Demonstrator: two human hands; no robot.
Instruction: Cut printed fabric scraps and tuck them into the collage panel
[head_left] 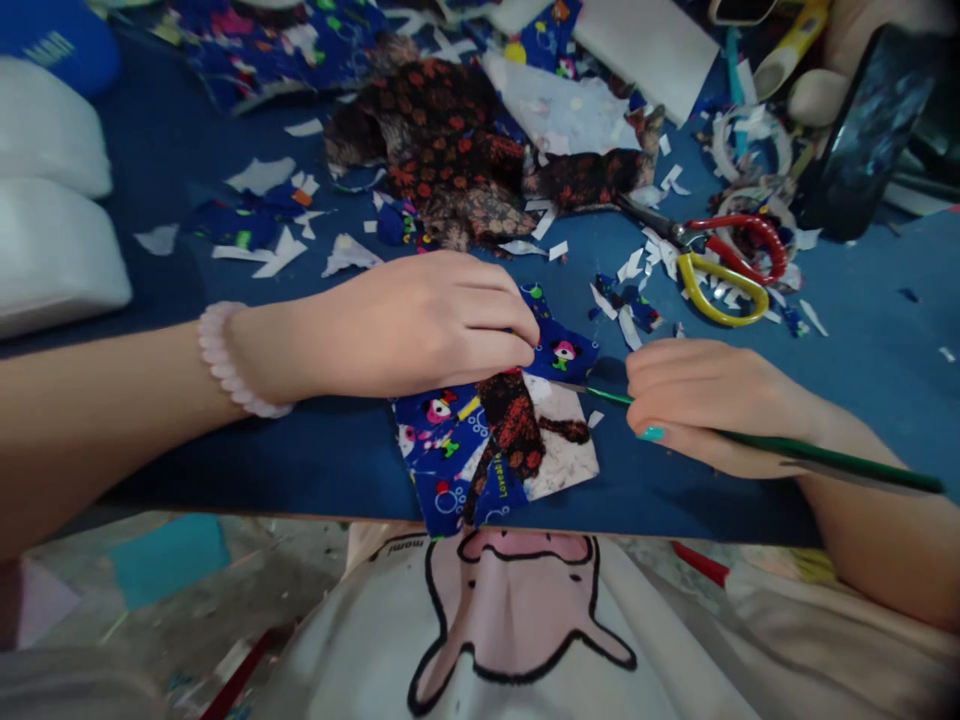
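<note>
My left hand [442, 325] bends its fingers over a fabric-covered card [457, 460] at the table's front edge. The card bears blue dog-print cloth and dark red-flowered strips, with a bare whitish patch [566, 455] on its right. By my left fingertips, a blue printed cloth piece [566, 350] spreads above the patch; their exact hold is hidden. My right hand [712, 405] is closed around a thin paintbrush [832, 458] with a green handle. Its tip reaches left to where the blue cloth meets the bare patch.
Red-and-yellow-handled scissors [724, 265] lie at the right, among cloth scraps. Crumpled dark flowered fabric [450, 130] sits farther back. A phone [870, 135] leans near tape rolls [752, 140]. White rounded blocks [56, 250] stand at the left.
</note>
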